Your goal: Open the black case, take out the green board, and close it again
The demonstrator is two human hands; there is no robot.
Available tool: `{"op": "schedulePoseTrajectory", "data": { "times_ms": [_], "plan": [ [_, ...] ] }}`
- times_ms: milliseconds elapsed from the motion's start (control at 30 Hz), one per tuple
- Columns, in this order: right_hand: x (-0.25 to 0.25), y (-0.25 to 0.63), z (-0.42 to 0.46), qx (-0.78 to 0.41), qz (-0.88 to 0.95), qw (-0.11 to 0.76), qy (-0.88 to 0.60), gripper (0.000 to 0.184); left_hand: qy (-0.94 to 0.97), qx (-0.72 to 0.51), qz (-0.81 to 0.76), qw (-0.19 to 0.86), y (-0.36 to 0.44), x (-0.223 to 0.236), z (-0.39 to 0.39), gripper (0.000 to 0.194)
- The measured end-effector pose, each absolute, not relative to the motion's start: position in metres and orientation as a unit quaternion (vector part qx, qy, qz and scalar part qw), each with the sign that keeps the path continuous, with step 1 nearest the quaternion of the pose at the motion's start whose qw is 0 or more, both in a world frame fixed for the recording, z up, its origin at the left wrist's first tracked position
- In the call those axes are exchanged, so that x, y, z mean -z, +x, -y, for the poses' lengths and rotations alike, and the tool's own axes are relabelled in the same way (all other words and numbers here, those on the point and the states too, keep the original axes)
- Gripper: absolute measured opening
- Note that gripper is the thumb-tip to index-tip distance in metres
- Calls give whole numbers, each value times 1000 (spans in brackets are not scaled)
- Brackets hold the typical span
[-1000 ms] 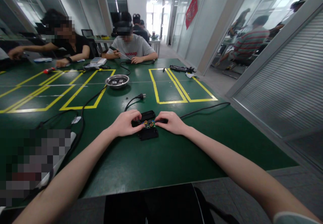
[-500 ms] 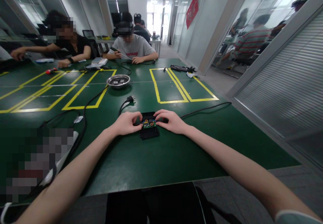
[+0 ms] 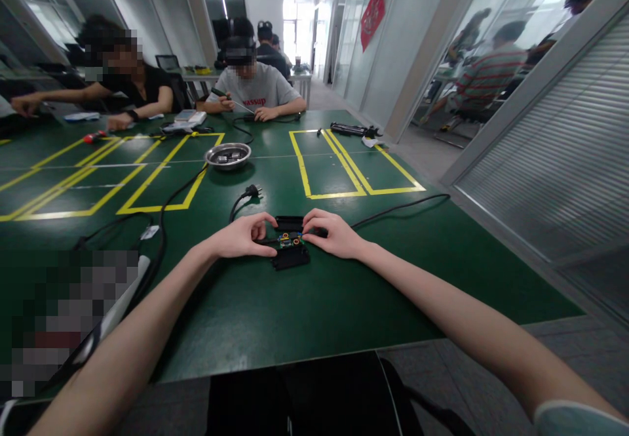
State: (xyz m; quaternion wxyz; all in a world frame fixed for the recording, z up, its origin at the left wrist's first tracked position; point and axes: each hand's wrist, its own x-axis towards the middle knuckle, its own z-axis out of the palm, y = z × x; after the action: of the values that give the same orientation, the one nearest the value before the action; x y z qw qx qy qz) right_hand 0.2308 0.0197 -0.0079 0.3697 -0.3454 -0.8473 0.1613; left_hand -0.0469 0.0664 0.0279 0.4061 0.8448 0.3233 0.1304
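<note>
A small green circuit board (image 3: 291, 240) with copper coils sits between two black plastic case halves. The far case half (image 3: 289, 221) lies beyond it, the near case half (image 3: 291, 258) on my side. My right hand (image 3: 334, 236) pinches the board's right end between thumb and fingers. At the left end, my left hand (image 3: 242, 236) has thumb and forefinger spread apart, the thumb tip close to the near half. Just beyond my left hand lies a black power plug (image 3: 253, 191) on its cord. Another black cable (image 3: 400, 210) runs off to the right of my right hand.
A steel bowl (image 3: 228, 156) with metal parts stands farther back on the green table (image 3: 304, 311). A power strip (image 3: 118, 298), partly blurred out, lies at the left. Yellow tape (image 3: 337, 195) marks rectangles. Two people sit across the table, one holding a screwdriver (image 3: 236, 100).
My left thumb and forefinger have spread apart, away from the board's left end. My right hand stays at the right end. The view has shifted slightly.
</note>
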Motion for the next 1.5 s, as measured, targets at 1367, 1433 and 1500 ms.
{"op": "schedulePoseTrajectory", "data": {
  "times_ms": [1367,1433,1500],
  "plan": [
    [-16,245,-10,-227,870,327,-291,16,750,-71,-314,578,-55,-45,-67,32],
    [-16,243,-9,-227,879,302,-290,17,763,-60,-308,566,-53,-44,-65,31],
    [-14,242,-9,-215,887,280,-298,15,774,-57,-307,551,-51,-42,-63,31]
  ]
}}
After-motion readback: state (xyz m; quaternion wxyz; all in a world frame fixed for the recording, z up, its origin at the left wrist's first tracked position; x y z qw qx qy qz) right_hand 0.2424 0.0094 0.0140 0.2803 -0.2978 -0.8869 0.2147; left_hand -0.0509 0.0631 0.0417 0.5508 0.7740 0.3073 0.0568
